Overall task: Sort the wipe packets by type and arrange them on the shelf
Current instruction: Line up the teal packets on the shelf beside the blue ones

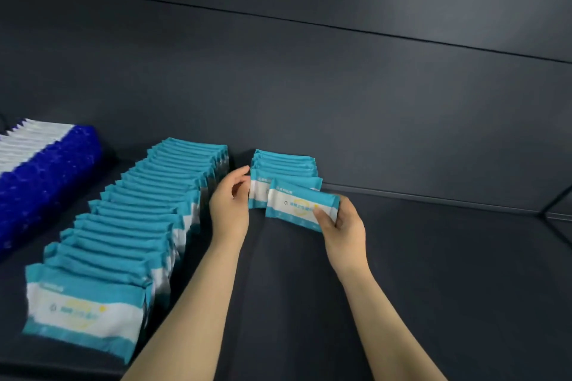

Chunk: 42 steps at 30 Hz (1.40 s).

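The dark shelf (433, 257) carries each type in its own row running near to far, so kinds stay together. There is the long teal row (139, 226) on the left, the blue-and-white row (46, 170) further left, and a short teal row (283, 164) against the far wall. My teal packet (297, 204) is at that short row's near end, face toward me, its long axis left to right and slightly tilted. My right hand (343, 226) pinches its right end. My left hand (230, 204), fingers loosely curled and holding nothing, hovers beside the row's left end, probably to steady it.
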Each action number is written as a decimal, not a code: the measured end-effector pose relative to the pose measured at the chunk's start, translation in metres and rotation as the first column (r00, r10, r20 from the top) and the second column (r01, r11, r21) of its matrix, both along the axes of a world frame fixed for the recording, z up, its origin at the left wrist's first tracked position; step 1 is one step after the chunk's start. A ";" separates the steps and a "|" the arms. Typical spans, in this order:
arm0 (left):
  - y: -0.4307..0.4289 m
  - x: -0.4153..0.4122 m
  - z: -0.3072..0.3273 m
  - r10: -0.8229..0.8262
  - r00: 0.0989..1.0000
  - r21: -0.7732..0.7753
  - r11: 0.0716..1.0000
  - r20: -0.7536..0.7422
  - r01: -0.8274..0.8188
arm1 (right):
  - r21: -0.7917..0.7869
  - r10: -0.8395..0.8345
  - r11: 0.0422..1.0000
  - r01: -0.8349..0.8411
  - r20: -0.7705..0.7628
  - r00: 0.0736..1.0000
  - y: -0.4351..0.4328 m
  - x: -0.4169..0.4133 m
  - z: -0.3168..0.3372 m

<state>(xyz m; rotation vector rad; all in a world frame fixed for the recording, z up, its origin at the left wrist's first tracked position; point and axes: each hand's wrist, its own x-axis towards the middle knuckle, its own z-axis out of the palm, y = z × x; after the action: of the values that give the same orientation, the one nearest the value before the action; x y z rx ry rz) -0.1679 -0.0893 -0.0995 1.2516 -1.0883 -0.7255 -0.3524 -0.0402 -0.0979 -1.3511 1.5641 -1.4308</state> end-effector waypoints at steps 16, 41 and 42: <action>0.011 -0.004 -0.006 -0.056 0.994 0.028 0.998 0.088 0.054 | -0.068 -0.165 0.986 0.154 -0.208 0.964 -0.024 0.037 -0.001; 0.182 -0.135 0.064 -0.612 0.781 0.022 0.786 -0.125 0.618 | -0.065 -0.428 0.875 0.480 0.358 0.830 0.233 -0.108 0.063; 0.201 -0.147 0.065 -0.660 0.739 0.031 0.743 -0.134 0.669 | -0.061 -0.458 0.857 0.512 0.366 0.810 0.259 -0.117 0.062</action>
<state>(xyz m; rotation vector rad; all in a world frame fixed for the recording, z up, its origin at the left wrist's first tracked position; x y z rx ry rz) -0.3147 0.1121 -0.0341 0.8432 -1.4391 -1.3806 -0.4690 0.2187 -0.0360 -0.7325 1.6528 -2.0143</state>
